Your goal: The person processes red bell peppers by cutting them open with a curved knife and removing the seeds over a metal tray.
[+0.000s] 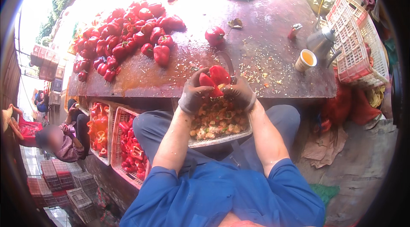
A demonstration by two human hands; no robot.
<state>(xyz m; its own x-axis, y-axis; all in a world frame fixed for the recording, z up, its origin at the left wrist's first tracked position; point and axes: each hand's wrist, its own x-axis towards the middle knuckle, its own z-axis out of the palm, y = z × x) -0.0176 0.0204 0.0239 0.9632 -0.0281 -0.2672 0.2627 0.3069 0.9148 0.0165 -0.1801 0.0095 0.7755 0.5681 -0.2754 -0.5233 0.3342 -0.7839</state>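
My left hand (194,91), in a dark glove, grips a cut-open red bell pepper (211,79) over the table's front edge. My right hand (239,91), gloved too, holds a knife with a curved blade (227,63) pointing away from me and touches the pepper's right side. Below both hands, between my knees, a crate (224,142) holds pepper cores and seeds. One whole red bell pepper (215,36) lies farther back on the table. A large heap of red bell peppers (128,34) covers the table's left part.
Seeds lie scattered on the wooden table (192,90). A paper cup of orange liquid (305,60), a metal kettle (321,39) and plastic crates (349,37) are at right. At left are a crate of cut red peppers (117,137), one of orange-red pieces (110,130) and a seated person (67,147).
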